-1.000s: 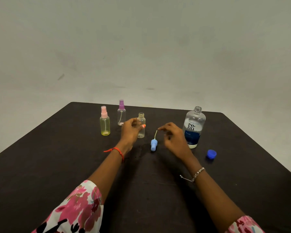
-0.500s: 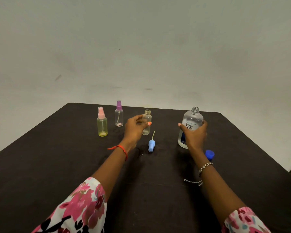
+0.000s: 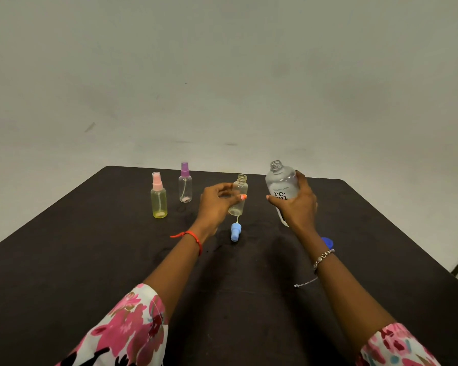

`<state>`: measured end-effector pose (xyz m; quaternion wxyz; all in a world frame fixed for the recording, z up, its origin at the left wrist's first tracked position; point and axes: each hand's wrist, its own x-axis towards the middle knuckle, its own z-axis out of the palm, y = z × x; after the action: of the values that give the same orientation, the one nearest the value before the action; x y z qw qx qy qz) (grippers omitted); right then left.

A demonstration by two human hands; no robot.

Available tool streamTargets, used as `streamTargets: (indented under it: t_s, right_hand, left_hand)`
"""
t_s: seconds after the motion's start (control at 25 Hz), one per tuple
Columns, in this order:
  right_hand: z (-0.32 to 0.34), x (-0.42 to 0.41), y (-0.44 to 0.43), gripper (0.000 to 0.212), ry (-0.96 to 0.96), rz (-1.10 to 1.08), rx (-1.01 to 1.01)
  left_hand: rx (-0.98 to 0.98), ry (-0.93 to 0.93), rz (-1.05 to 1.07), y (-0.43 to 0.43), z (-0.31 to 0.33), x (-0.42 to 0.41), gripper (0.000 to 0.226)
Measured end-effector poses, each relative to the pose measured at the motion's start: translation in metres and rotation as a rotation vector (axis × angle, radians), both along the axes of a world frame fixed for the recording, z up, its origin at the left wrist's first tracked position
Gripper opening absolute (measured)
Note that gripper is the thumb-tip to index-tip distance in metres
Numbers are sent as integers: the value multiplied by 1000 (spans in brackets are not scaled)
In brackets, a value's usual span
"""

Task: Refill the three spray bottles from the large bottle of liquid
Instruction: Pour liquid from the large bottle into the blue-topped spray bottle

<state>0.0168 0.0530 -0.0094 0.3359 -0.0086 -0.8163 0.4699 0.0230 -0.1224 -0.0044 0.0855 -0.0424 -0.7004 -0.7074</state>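
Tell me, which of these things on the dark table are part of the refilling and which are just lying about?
In use: large bottle, held in right hand; open spray bottle, held in left hand; its blue spray top; yellow bottle and purple-topped bottle, waiting.

Lying about: blue cap, set aside.

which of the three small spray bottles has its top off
The clear one in the left hand; its blue sprayer lies on the table. The yellow and purple-topped bottles remain capped.

Your left hand (image 3: 217, 204) grips the uncapped clear spray bottle (image 3: 239, 196); right hand (image 3: 298, 204) holds the open renu bottle (image 3: 280, 186) off the desk (image 3: 90, 260), blue spray cap (image 3: 235, 231) btwn.
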Motion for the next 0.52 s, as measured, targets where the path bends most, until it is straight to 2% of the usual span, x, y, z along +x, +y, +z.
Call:
streamTargets:
  t_s: [0.24,0.52]
  right_hand:
    - [25,4,-7,79,14,-13,285]
    - [30,5,-5,76,12,-7,467]
  left_hand:
    - [23,-2,-19,0,7,7,37]
    - [27,-7,-30,-4,9,7,40]
